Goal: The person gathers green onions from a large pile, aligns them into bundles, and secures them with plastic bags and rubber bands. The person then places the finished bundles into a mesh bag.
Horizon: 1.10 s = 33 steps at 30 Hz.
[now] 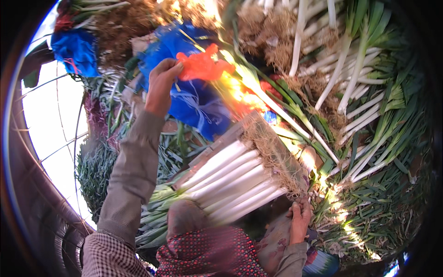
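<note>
Raised ahead of me, my left hand [161, 85] pinches a crumpled orange plastic piece [204, 64] between thumb and fingers, above blue plastic sheeting [204, 107]. Several leeks [228, 183] lie side by side on a wooden board [256, 121] before me, white shafts in a row. Their stringy roots [273, 162] point away to the right, and the green leaves [155, 207] spread to the left by my knee. Low on the right, my right hand [300, 216] has curled fingers just below the board's near right corner; whether it grips anything is unclear.
Piled leeks [360, 72] with earthy roots stand at the upper right. Loose green leaves and trimmings [367, 211] cover the ground on the right. More leek greens [97, 173] lie at left, beside a wire-framed bright opening [55, 131]. A blue bag [76, 52] is at the upper left.
</note>
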Motion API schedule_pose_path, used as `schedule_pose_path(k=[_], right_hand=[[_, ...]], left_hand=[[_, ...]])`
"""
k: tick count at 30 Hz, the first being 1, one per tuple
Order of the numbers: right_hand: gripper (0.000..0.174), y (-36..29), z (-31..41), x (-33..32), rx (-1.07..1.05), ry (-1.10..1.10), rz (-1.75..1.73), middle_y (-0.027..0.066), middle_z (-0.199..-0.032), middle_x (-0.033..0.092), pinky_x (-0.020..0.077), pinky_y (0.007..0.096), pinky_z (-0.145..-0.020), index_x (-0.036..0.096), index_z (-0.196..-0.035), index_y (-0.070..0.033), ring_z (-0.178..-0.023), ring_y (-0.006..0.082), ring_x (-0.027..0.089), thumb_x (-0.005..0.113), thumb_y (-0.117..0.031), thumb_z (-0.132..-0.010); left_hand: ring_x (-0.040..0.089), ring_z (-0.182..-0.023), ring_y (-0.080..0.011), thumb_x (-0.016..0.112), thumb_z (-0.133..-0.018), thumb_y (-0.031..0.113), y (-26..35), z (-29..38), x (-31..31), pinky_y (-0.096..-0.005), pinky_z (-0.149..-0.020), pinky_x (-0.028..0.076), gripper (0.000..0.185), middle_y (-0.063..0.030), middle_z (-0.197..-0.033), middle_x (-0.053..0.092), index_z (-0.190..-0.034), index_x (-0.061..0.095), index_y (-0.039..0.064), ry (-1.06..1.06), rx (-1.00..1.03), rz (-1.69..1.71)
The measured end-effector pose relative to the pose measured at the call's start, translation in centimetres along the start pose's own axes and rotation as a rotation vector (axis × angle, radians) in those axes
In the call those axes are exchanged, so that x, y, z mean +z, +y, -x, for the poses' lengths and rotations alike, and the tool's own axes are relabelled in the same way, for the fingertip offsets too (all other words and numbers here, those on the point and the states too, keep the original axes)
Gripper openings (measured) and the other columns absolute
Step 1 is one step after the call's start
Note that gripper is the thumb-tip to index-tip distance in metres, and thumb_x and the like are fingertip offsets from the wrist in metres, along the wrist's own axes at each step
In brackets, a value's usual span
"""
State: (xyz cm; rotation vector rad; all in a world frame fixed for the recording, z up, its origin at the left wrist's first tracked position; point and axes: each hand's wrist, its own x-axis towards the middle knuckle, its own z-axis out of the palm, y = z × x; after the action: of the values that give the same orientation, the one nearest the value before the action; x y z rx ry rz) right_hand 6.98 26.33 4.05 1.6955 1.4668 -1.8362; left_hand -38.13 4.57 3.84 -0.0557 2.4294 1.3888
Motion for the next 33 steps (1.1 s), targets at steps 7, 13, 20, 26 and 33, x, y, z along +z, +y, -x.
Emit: schedule_pose_path(k=[7, 13, 20, 26, 33], right_hand=[[0.012, -6.9, 2.9, 1.9, -0.175, -0.223, 0.093, 0.0005, -0.069, 0.05, 0.0384, 0.023, -0.054, 0.051, -0.083, -0.003, -0.061, 0.0071, 0.047, 0.056, -0.011, -0.089], [0.019, -16.0, 3.4, 7.5, -0.51, -0.348, 0.201, 0.0068, -0.066, 0.041, 0.036, 0.0315, -0.058, 0.048, -0.079, 0.001, -0.062, 0.0152, 0.038, 0.06, -0.013, -0.085], [0.052, -21.3, 6.3, 12.8, -1.084, -0.479, 0.522, 0.0151, -0.117, 0.053, 0.0407, 0.0421, -0.094, 0.051, -0.122, -0.004, -0.111, 0.0339, 0.049, 0.066, -0.006, -0.072], [0.031, -18.9, 10.3, 16.4, -1.49, -0.783, 0.59, 0.0101, -0.113, 0.056, 0.0331, 0.0474, -0.095, 0.058, -0.098, -0.007, -0.113, 0.0312, 0.049, 0.062, -0.004, -0.067], [0.022, -15.3, 6.0, 12.6, -0.709, -0.888, 0.765, 0.0115, -0.066, 0.057, 0.0443, 0.0351, -0.059, 0.056, -0.084, 0.0, -0.062, 0.0261, 0.058, 0.066, -0.019, -0.081]], left_hand=[[0.048, -0.086, -0.0078, 0.056, -0.083, 0.013, 6.9, 10.7, -7.0, -0.0224, -0.078, 0.038, 0.017, 0.0004, -0.09, 0.054, -0.096, 0.057, 0.003, -0.048, -0.112, 0.275], [0.05, -0.097, -0.0107, 0.053, -0.076, 0.013, 10.2, 17.7, -10.4, -0.0253, -0.088, 0.038, 0.032, -0.0022, -0.102, 0.057, -0.104, 0.057, -0.001, -0.224, -0.2, 0.264], [0.053, -0.111, -0.0256, 0.049, -0.069, 0.007, 13.3, 23.7, -11.9, -0.0348, -0.096, 0.04, 0.014, -0.019, -0.13, 0.053, -0.079, 0.048, -0.002, -0.533, -0.057, 0.0], [0.063, -0.093, -0.0274, 0.052, -0.069, -0.004, 16.4, 26.0, -12.2, -0.0338, -0.075, 0.049, 0.01, -0.0206, -0.114, 0.061, -0.078, 0.049, -0.001, -0.826, 0.084, -0.17], [0.05, -0.074, -0.007, 0.058, -0.082, 0.003, 13.6, 24.7, -15.7, -0.0225, -0.067, 0.042, 0.01, 0.0003, -0.078, 0.054, -0.091, 0.055, 0.0, -0.095, -0.149, -0.182]])
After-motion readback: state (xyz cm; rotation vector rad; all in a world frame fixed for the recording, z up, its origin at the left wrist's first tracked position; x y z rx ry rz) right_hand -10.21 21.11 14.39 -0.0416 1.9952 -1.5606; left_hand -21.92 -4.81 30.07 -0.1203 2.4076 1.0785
